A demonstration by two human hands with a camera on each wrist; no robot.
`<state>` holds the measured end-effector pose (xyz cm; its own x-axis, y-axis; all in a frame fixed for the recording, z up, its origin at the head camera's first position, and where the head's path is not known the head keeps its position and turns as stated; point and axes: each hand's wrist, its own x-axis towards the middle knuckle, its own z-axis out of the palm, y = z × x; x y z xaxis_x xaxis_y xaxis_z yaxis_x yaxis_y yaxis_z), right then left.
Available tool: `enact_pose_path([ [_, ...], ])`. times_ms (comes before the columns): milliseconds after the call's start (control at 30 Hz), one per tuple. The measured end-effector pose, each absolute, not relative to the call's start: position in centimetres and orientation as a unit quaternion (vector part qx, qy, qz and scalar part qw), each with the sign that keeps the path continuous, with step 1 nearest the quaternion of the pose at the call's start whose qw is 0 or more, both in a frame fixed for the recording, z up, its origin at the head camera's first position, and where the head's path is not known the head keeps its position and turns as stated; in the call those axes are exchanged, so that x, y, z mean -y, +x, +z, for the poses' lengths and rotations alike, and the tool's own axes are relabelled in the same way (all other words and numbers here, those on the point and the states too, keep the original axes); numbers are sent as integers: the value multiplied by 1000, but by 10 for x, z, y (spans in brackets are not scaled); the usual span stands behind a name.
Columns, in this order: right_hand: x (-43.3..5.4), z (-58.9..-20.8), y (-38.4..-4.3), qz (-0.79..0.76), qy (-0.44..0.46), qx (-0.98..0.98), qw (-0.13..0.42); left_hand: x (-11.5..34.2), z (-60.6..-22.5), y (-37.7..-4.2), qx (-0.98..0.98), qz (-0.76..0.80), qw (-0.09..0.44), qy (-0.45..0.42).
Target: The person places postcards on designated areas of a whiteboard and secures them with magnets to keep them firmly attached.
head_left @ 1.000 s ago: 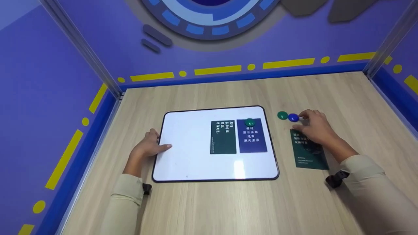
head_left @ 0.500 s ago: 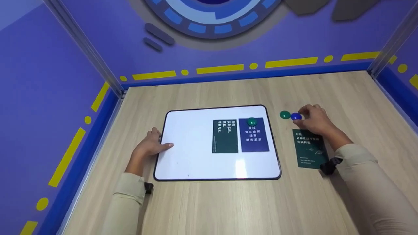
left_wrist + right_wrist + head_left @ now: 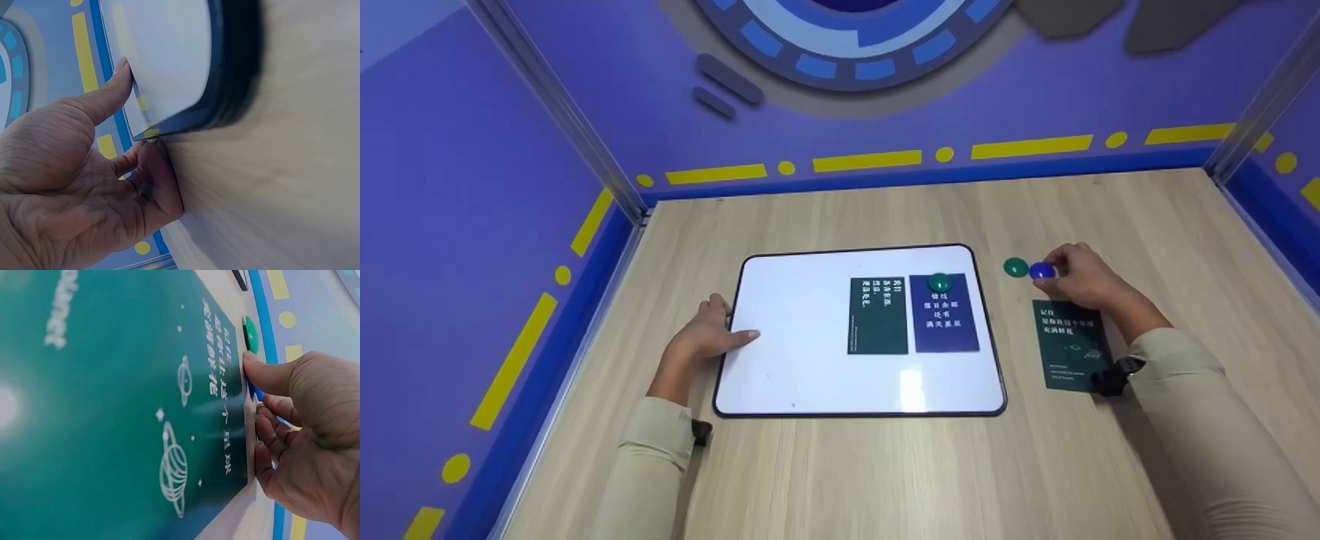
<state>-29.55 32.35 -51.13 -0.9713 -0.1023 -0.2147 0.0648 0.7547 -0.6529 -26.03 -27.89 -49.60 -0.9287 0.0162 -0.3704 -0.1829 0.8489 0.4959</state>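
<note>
We pinch the round blue magnet (image 3: 1040, 270) on the counter (image 3: 840, 480) with our right grip (image 3: 1081, 279); our left grip (image 3: 702, 331) holds the whiteboard (image 3: 795, 322) by its edge.

White rectangular board (image 3: 795, 352) gleaming, black-rimmed! Right of it, a dark-green, white-planet-printed rectangular card (image 3: 1069, 346), 1 domed blue disc (image 3: 1040, 271), 1 domed green disc (image 3: 1016, 267).

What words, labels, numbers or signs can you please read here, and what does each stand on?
"错过 落日余晖 还有 满天星辰": blue card.
"记住 是你让这个星球 充满鲜花": green planet card.
"lanet", its start cut off: same card, right wrist view.
"我们 各奔东西 然后 更高处见", slightly blurred: plain green card on the whiteboard.
Too small or blurred: the other fine print on both green cards.
No numbers are readable.
</note>
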Motion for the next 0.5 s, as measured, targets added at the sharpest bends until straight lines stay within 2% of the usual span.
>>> enact_pose_path([
  [500,-326,-511,-295,-361,-17,-923,134,280,-495,-260,-944,272,183,-38],
])
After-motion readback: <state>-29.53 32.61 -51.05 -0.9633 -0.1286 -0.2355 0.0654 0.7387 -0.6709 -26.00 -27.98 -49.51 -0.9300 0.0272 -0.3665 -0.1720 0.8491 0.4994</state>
